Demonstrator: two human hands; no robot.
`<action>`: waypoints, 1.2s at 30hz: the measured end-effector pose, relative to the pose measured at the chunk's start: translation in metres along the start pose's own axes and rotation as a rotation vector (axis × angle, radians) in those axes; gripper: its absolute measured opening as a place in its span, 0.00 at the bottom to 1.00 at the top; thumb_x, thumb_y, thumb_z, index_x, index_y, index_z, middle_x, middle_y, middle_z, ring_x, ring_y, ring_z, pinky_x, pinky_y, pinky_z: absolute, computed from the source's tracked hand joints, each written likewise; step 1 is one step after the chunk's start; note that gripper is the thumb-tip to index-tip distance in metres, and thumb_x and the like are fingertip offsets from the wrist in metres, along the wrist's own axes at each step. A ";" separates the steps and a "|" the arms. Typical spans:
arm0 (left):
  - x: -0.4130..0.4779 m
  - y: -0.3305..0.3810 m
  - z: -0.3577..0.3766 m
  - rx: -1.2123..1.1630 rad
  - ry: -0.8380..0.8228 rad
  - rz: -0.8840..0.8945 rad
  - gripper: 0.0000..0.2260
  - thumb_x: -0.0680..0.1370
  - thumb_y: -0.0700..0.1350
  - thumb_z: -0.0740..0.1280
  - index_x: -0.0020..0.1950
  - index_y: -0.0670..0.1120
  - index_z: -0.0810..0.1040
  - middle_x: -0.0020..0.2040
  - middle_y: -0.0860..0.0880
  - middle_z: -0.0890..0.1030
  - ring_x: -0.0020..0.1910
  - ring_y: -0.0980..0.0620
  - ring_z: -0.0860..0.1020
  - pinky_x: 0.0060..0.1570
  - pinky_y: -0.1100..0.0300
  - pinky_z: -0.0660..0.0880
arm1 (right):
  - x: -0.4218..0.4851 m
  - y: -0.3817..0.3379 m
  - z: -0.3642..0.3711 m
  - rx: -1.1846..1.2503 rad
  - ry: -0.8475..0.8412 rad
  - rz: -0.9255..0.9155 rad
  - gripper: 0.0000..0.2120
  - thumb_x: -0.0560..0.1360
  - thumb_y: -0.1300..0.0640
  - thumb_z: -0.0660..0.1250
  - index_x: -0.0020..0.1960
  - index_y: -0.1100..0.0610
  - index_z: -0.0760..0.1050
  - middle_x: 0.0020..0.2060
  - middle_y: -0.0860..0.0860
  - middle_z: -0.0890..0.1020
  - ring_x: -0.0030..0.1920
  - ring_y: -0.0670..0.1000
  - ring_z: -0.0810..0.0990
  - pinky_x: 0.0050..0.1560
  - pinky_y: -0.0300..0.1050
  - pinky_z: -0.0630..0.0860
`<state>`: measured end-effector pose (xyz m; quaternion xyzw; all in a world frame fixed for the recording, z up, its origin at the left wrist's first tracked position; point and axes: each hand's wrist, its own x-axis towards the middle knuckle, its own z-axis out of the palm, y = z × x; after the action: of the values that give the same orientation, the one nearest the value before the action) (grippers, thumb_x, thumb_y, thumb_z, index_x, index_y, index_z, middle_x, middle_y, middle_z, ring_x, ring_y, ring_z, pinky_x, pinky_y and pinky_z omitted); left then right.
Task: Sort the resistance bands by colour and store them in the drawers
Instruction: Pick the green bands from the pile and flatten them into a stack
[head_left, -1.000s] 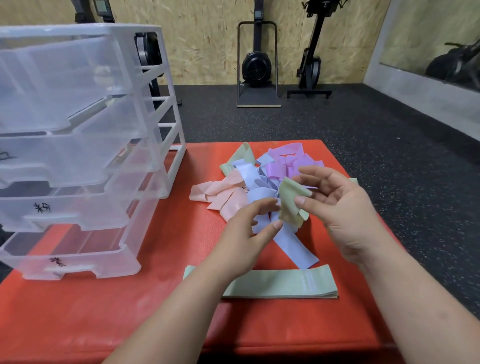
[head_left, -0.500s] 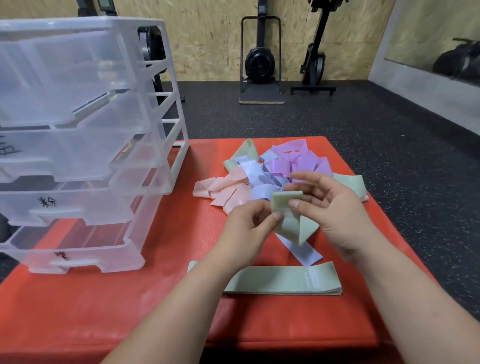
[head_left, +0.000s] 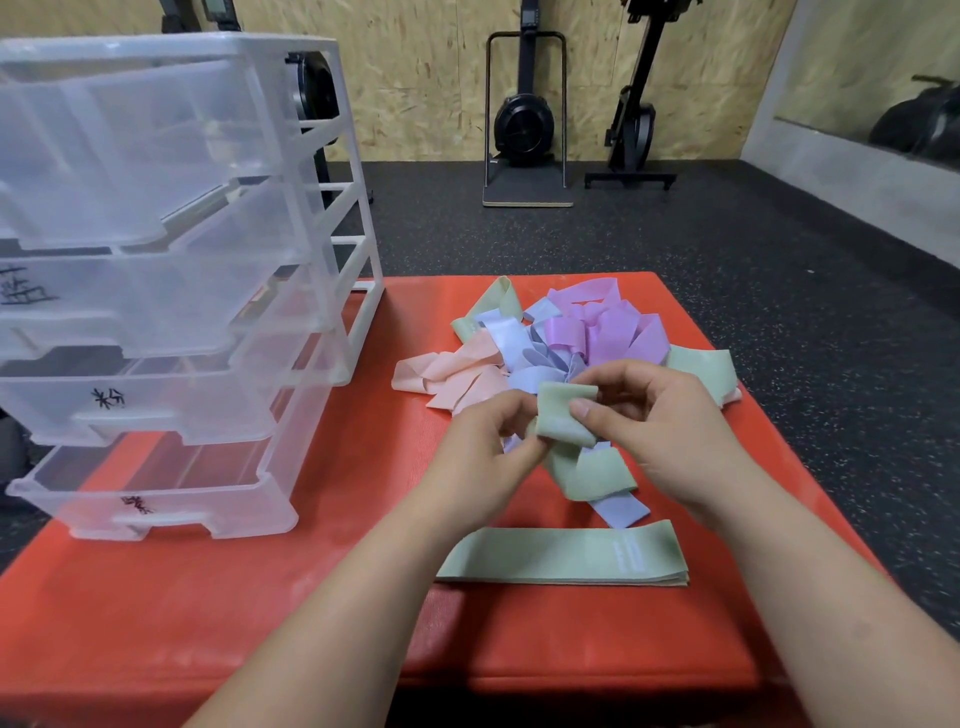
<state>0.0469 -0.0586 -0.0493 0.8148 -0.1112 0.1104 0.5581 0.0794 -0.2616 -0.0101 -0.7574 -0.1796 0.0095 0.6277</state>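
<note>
The left hand (head_left: 483, 457) and right hand (head_left: 670, 441) have their fingers clamped on a crumpled pale-green elastic band (head_left: 587, 473). The flat folded green stack (head_left: 566, 553) lies just nearer the person, its long axis left-to-right.

"Where is there room?"
"Bare red mat (head_left: 358, 457) lies between the drawer unit (head_left: 171, 291) and the band pile (head_left: 587, 332)."
"What blocks the near side?"
"The flat green stack (head_left: 561, 556), right of centre."

Drawer unit (head_left: 322, 218), at 9 o'clock: cut off by the left edge; handwritten labels (head_left: 109, 399) illegible. Flat green band (head_left: 561, 556), at 6 o'clock: print too small to read. Blue band (head_left: 621, 506): partly hidden beneath the held green band (head_left: 566, 415), left hand (head_left: 483, 457) and right hand (head_left: 670, 436). Exercise machines (head_left: 524, 119), at 12 o'clock: tops cropped.
</note>
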 end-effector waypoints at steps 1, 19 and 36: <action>0.000 -0.001 -0.002 0.000 -0.009 -0.002 0.04 0.82 0.44 0.72 0.50 0.54 0.83 0.45 0.51 0.86 0.48 0.48 0.84 0.53 0.43 0.80 | 0.001 -0.001 0.002 0.033 0.008 0.011 0.07 0.77 0.61 0.75 0.55 0.54 0.84 0.47 0.55 0.88 0.48 0.57 0.88 0.57 0.55 0.84; -0.003 -0.019 -0.033 0.272 0.055 -0.010 0.07 0.85 0.51 0.67 0.48 0.53 0.81 0.39 0.53 0.83 0.41 0.50 0.80 0.48 0.51 0.76 | 0.003 -0.002 -0.025 0.327 0.546 0.051 0.05 0.82 0.57 0.71 0.56 0.57 0.80 0.48 0.56 0.88 0.49 0.57 0.89 0.53 0.55 0.84; -0.011 -0.051 -0.068 0.606 0.023 -0.223 0.10 0.75 0.45 0.76 0.51 0.57 0.82 0.42 0.57 0.84 0.42 0.58 0.81 0.44 0.57 0.76 | -0.003 0.068 -0.062 -0.071 0.366 0.335 0.09 0.76 0.65 0.76 0.55 0.56 0.84 0.39 0.54 0.86 0.40 0.49 0.83 0.50 0.47 0.79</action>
<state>0.0486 0.0235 -0.0739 0.9499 0.0229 0.0858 0.2998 0.1094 -0.3310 -0.0623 -0.7873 0.0649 -0.0304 0.6124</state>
